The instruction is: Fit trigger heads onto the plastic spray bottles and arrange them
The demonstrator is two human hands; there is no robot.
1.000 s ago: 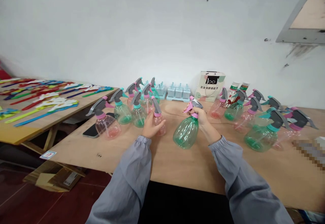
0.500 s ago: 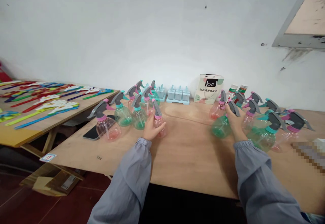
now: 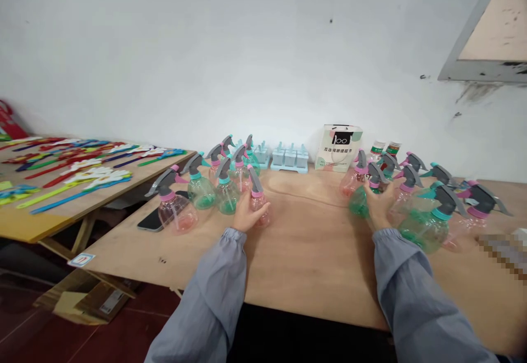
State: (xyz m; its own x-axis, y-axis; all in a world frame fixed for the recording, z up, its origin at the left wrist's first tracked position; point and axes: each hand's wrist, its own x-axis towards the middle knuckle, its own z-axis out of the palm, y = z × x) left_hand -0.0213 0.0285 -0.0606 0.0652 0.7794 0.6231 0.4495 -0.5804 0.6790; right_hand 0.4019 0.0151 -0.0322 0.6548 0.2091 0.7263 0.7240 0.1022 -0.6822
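Whitish wall (image 3: 206, 61) straight ahead beyond both hands, a bit scuffed below a grey frame (image 3: 481, 70) way up and right of the right hand. Bare wooden table (image 3: 304, 258) under both hands, pretty crowded on either side.

Left hand (image 3: 246, 212) about half closed, curled round a pink bottle (image 3: 259, 200), thumb laid across the front. Upright on the table, grey spray head and pink collar sticking up above the fingers.

Right hand (image 3: 379, 204) also curled in, wrapped around a green bottle (image 3: 359, 202) with a grey head and pink collar. Partly hidden by that hand, so can't tell how tight, or whether touching the table underneath.

Left of the left hand, and a little beyond, a bunch more bottles (image 3: 201, 193), pink and green mixed, plus a phone (image 3: 150, 220) lying flat just behind the leftmost one. Right of the right hand, same deal: another cluster (image 3: 424, 228), packed pretty close together.

Farther out between the hands, light blue moulds (image 3: 289, 158) with sticks, then a printed bag (image 3: 338, 149) propped near the wall. Two jars (image 3: 377, 149) beyond the right hand, half hidden behind bottles. Well off left of the left hand, a side table (image 3: 49, 217) covered in colourful plastic strips (image 3: 94, 182), with a carton (image 3: 101, 300) low down on the dark red floor (image 3: 78, 341).
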